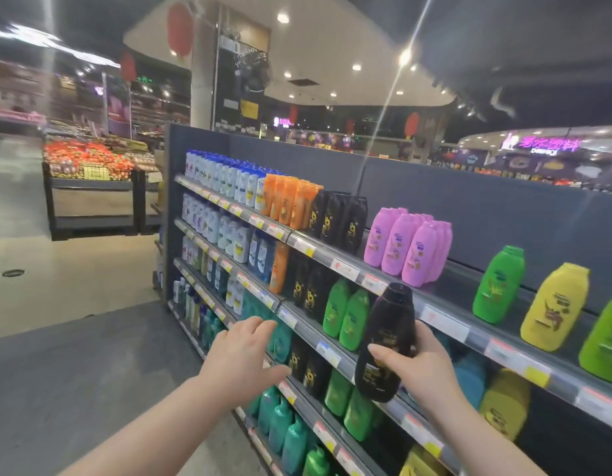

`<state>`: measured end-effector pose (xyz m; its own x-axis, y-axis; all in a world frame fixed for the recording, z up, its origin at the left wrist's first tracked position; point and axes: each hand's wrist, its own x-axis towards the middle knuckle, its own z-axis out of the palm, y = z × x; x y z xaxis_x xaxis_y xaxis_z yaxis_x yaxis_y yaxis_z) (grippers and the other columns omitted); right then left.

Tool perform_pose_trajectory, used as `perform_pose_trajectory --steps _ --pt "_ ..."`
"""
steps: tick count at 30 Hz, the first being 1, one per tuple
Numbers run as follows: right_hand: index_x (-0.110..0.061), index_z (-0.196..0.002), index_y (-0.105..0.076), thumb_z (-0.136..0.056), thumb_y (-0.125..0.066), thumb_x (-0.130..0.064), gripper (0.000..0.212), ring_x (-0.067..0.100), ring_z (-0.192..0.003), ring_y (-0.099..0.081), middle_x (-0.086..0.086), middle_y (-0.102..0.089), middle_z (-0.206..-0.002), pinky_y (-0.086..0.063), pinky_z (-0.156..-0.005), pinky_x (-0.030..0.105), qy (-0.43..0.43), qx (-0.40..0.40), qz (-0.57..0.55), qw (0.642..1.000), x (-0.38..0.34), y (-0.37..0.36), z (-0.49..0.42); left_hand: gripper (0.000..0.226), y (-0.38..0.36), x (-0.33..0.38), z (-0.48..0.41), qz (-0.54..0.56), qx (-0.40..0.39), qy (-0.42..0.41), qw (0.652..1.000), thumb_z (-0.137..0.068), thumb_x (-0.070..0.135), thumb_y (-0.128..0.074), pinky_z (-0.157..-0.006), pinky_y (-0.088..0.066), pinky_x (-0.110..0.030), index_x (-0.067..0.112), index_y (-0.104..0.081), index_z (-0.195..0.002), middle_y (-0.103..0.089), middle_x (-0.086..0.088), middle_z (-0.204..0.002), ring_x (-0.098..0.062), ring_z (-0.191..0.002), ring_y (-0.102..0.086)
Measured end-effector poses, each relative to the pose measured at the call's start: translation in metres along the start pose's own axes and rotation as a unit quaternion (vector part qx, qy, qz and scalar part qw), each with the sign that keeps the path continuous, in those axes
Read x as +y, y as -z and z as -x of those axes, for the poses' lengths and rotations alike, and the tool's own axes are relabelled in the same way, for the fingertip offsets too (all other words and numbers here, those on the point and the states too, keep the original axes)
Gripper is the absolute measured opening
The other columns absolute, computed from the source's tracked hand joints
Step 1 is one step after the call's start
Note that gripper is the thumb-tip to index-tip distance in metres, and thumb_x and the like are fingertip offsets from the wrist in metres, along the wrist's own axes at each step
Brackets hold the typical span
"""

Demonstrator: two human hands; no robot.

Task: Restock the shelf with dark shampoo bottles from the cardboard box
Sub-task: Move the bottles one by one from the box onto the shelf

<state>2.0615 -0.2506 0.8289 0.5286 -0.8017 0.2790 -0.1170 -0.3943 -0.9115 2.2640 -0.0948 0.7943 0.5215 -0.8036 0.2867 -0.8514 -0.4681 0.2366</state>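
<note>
My right hand (422, 367) grips a dark shampoo bottle (387, 338) upright in front of the shelf unit (445, 300), level with the second shelf. My left hand (244, 355) hovers to the left of the bottle with fingers spread and holds nothing. On the top shelf a group of dark bottles (338, 216) stands between orange bottles (290, 199) and pink bottles (409, 247). More dark bottles (306, 290) stand on the second shelf, and others (308, 369) on the third. The cardboard box is not in view.
Green bottles (347, 316) stand next to the dark ones on the second shelf. A green bottle (498, 285) and a yellow bottle (555, 307) stand far right on the top shelf. White and blue bottles (225, 176) fill the far end. A produce stand (88, 166) lies across the aisle.
</note>
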Motion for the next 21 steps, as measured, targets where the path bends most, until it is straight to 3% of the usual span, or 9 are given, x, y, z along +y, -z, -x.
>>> perform_pose_trajectory --steps 7,11,15,19,21 --pt "-0.028 -0.093 -0.059 -0.064 -0.082 -0.018 0.038 0.017 -0.084 -0.065 -0.002 -0.069 -0.088 -0.051 -0.070 0.031 0.003 -0.003 -0.020 1.000 0.013 -0.059 -0.143 0.077 0.007 -0.049 -0.137 -0.018 -0.007 -0.005 1.000 -0.079 0.066 -0.047 -0.108 -0.029 -0.036 0.027 -0.023 -0.141 -0.030 0.007 -0.144 -0.016 -0.132 -0.030" --pt "-0.025 -0.090 -0.057 -0.064 -0.082 -0.014 0.037 0.014 -0.077 -0.064 -0.003 -0.068 -0.082 -0.049 -0.064 0.028 0.015 0.018 0.003 1.000 0.018 -0.079 -0.227 0.067 0.006 -0.063 -0.215 -0.013 -0.011 -0.022 1.000 -0.079 0.064 -0.048 -0.105 -0.032 -0.035 0.025 -0.033 -0.131 -0.037 0.006 -0.135 -0.017 -0.125 -0.035" --pt "-0.025 -0.089 -0.055 -0.066 -0.081 -0.016 0.036 0.017 -0.083 -0.064 0.000 -0.068 -0.088 -0.051 -0.075 0.035 0.016 0.035 0.023 0.999 0.023 -0.087 -0.291 0.073 -0.012 -0.079 -0.275 0.005 -0.022 -0.028 0.999 -0.080 0.063 -0.047 -0.110 -0.027 -0.040 0.026 -0.024 -0.139 -0.029 0.005 -0.144 -0.019 -0.133 -0.028" --pt "-0.021 -0.098 -0.055 -0.069 -0.078 -0.015 0.038 0.010 -0.082 -0.060 -0.004 -0.065 -0.088 -0.044 -0.066 0.025 0.011 0.068 0.033 0.997 0.023 -0.091 -0.341 0.082 -0.038 -0.086 -0.335 0.001 -0.041 -0.047 0.998 -0.080 0.066 -0.046 -0.112 -0.026 -0.042 0.025 -0.017 -0.144 -0.024 0.003 -0.150 -0.021 -0.138 -0.024" --pt "-0.027 -0.092 -0.052 -0.070 -0.079 -0.017 0.036 0.005 -0.078 -0.057 -0.008 -0.063 -0.084 -0.040 -0.060 0.020 0.015 0.099 0.049 0.994 0.022 -0.092 -0.362 0.083 -0.049 -0.084 -0.366 0.002 -0.040 -0.071 0.997 -0.079 0.067 -0.047 -0.112 -0.027 -0.042 0.024 -0.019 -0.143 -0.027 0.001 -0.149 -0.021 -0.137 -0.026"
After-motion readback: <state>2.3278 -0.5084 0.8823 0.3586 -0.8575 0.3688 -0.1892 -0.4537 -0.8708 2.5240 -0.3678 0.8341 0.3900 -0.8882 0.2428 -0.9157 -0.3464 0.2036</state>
